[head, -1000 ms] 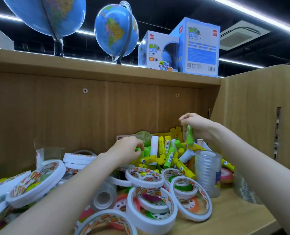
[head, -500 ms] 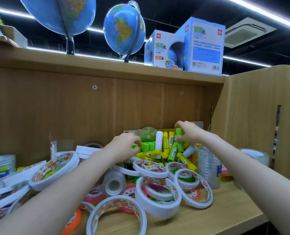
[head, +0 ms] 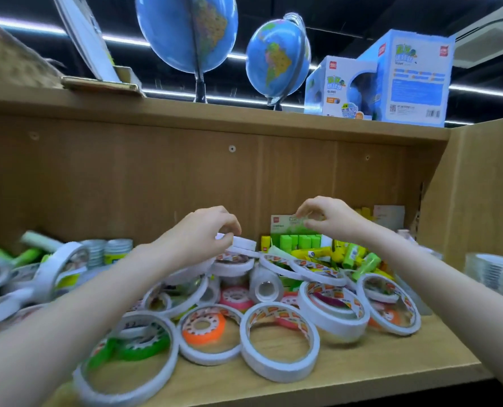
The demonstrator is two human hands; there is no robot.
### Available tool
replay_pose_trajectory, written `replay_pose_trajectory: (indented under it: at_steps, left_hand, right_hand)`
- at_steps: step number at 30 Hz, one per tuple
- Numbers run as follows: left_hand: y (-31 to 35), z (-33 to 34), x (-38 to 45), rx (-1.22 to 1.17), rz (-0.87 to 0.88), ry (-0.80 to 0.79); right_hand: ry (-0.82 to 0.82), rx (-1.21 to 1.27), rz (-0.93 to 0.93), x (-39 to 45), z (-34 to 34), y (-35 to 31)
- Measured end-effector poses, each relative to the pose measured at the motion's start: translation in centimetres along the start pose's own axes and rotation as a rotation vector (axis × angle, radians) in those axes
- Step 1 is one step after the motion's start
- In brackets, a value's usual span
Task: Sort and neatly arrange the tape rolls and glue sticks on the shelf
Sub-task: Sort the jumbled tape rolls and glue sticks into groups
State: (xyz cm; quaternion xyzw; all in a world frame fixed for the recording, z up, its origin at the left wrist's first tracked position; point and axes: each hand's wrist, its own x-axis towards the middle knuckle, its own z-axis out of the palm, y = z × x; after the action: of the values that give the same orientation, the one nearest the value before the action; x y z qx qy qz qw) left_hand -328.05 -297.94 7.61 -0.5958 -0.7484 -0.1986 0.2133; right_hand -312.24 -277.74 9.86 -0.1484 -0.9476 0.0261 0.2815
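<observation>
A white tape roll (head: pixel 242 243) is pinched flat, axis upright, by the left hand (head: pixel 199 235) above the pile. The right hand (head: pixel 329 218) is curled over the glue sticks (head: pixel 326 249), its grasp unclear. 2 globes (head: pixel 276 58) are seen atop the wooden shelf (head: pixel 347 374).

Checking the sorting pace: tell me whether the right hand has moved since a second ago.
Yes. The right hand let go of the green glue stick and now hovers empty before the green glue stick box.

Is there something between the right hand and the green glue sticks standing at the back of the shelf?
Nothing visible blocks it. The right hand hovers just above and in front of the upright green glue sticks, holding nothing; only open air lies between them.
</observation>
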Motion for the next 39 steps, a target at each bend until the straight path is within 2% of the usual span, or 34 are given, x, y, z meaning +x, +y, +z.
replay_pose_trajectory:
  at_steps: [6,9,13,18,24,26,28,31,32,34,37,39]
  left_hand:
    - [-4.2,-2.5,-6.3,0.079,-0.137,-0.020]
    - [-6.0,-3.8,-9.2,0.095,-0.206,-0.032]
    - [-7.7,-5.6,-11.9,0.123,-0.219,0.034]
    - [-11.4,-8.1,-15.0,0.166,-0.337,0.045]
    - [-15.4,-10.0,-18.9,0.566,-0.336,-0.016]
    - [-17.0,-10.8,-19.9,0.626,-0.328,-0.009]
    - [-18.1,-11.4,-20.6,0.730,-0.324,-0.031]
    - [-19.4,-11.7,-20.9,0.777,-0.343,-0.050]
    - [-19.6,-11.7,-21.0,0.758,-0.372,-0.062]
    - [-19.8,-11.8,-21.0,0.713,-0.406,-0.059]
    - [-19.4,-11.7,-20.8,0.580,-0.479,-0.059]
    - [-19.6,-11.5,-20.9,0.577,-0.486,-0.048]
  right_hand:
    - [-0.180,0.151,-0.127,2.2,2.6,-7.2]
    - [-0.200,0.228,-0.154,2.9,4.1,-9.9]
    - [-0.181,0.214,-0.211,4.1,6.1,-13.1]
    - [-0.205,0.251,-0.295,7.4,7.7,-18.9]
    - [-0.362,0.267,-0.466,12.4,12.0,-27.8]
    - [-0.428,0.207,-0.539,13.5,13.6,-31.0]
    - [-0.509,0.041,-0.583,14.9,15.7,-33.3]
    - [-0.734,-0.225,-0.524,16.8,18.3,-34.7]
    - [-0.764,-0.275,-0.530,17.2,18.8,-34.9]
    - [-0.732,-0.402,-0.608,17.5,18.9,-35.7]
    - [-0.594,-0.604,-0.735,17.0,18.9,-37.1]
    - [-0.535,-0.622,-0.746,17.0,19.4,-37.6]
